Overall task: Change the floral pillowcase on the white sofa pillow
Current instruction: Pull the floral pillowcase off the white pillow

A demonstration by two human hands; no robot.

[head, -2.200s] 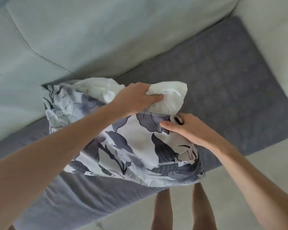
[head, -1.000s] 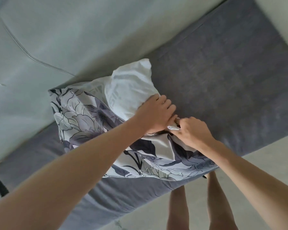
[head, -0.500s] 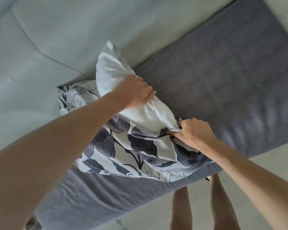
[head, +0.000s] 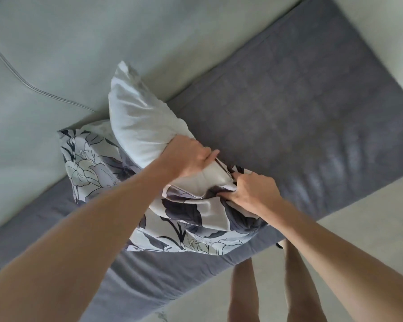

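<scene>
From the head view, your left hand (head: 191, 159) is clenched on the white pillow (head: 140, 122), fingers curled tight into its lower end where it comes out of the floral pillowcase (head: 184, 212). The bare part of the pillow sticks up and away from you, its far corner pointing toward the pale sofa backrest (head: 79, 43).

Your right hand (head: 254, 191) sits just beside the left one, fingers pressed together and pinching a bunched fold at the open edge of the pillowcase — the fabric gathers in dark creases under your knuckles. The two hands are close but not touching.

The pillowcase lies across the grey seat cushion (head: 312, 112), its printed leaves and flowers facing up; its far corner rests against the backrest, its near corner reaches the front edge of the cushion. Part of the pillow is inside it — how much you cannot tell.

Below the cushion's edge your bare legs (head: 244, 293) stand on the light floor (head: 370, 228).
</scene>
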